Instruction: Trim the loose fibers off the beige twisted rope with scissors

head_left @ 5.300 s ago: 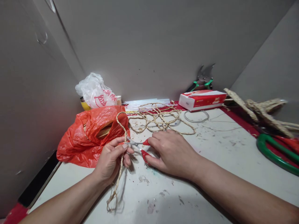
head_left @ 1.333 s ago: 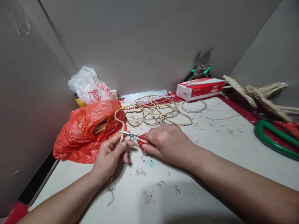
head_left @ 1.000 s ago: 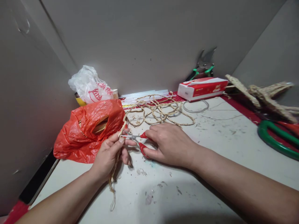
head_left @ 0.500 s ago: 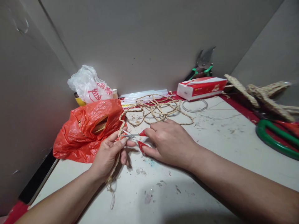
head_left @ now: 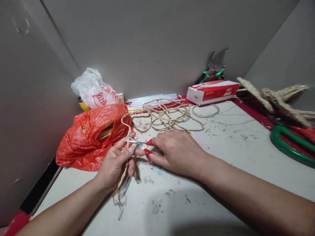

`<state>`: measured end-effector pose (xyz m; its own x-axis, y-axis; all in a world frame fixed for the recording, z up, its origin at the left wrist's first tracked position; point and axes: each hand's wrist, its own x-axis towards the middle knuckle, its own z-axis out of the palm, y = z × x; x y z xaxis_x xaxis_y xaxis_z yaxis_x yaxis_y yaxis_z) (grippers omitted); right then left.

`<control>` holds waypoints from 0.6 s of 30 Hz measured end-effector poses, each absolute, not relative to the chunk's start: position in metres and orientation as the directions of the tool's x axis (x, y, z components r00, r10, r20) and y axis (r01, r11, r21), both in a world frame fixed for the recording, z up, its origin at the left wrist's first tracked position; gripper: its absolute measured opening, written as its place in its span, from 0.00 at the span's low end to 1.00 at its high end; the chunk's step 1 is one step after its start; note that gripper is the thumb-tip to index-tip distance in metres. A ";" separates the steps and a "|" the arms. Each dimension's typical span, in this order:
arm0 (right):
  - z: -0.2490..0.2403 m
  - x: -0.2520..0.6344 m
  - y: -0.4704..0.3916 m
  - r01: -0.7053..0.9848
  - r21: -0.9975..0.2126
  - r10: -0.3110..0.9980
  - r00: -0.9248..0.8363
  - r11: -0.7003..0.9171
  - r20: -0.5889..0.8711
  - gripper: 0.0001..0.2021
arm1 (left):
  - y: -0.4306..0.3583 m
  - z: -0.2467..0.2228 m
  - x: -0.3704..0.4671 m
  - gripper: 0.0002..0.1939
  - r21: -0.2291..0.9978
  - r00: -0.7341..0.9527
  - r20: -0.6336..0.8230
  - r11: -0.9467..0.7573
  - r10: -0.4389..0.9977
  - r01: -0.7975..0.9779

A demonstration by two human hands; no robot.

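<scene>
My left hand (head_left: 119, 157) pinches a thin braided straw cord (head_left: 127, 123) between thumb and fingers. Its frayed tail hangs below the palm toward the tabletop. In my right hand (head_left: 178, 150) is a small pair of scissors (head_left: 139, 142) with red handles, fingers and thumb in the loops. The blades point left and lie across the cord just above my left thumb, slightly parted. From my left hand the cord runs up and back to a loose tangle of braided cord (head_left: 169, 114) on the table.
A red plastic bag (head_left: 73, 144) holding wooden-looking pieces sits left of my left hand, a white bag (head_left: 90, 87) behind it. Clear sticks (head_left: 152, 100), a red-and-white box (head_left: 213, 93), a wire ring (head_left: 205, 110) and pruning shears (head_left: 214, 65) line the back. Green handles (head_left: 283, 141) lie right.
The scissors' handles have come closer together and the blades have narrowed around the cord. The cord above my left hand has shifted slightly. Both hands stay in nearly the same place.
</scene>
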<state>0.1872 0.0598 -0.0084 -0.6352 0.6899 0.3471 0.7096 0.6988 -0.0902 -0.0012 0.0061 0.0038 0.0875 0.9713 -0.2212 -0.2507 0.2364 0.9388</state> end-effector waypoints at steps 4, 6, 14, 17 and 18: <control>-0.008 0.186 0.060 0.693 -0.100 0.680 -0.650 0.714 0.340 0.17 | 0.005 0.006 -0.001 0.32 0.938 0.109 -0.213 0.235 0.971 -0.254; -0.008 0.186 0.059 0.684 -0.111 0.674 -0.655 0.721 0.340 0.17 | 0.005 0.006 -0.002 0.32 0.939 0.109 -0.208 0.230 0.972 -0.257; -0.008 0.188 0.061 0.642 -0.108 0.632 -0.687 0.759 0.359 0.16 | 0.005 0.007 -0.001 0.33 0.926 0.097 -0.215 0.235 0.972 -0.295; -0.009 0.188 0.061 0.636 -0.105 0.624 -0.691 0.765 0.365 0.15 | 0.004 0.007 0.000 0.34 0.929 0.093 -0.210 0.228 0.973 -0.292; -0.009 0.187 0.060 0.636 -0.103 0.623 -0.690 0.765 0.368 0.16 | 0.003 0.006 0.000 0.34 0.932 0.091 -0.208 0.226 0.974 -0.283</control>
<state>0.1874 0.0602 -0.0090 -0.6899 0.6235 0.3679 0.6363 0.7646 -0.1026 0.0000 0.0032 0.0061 0.0915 0.9738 -0.2083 -0.2826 0.2260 0.9323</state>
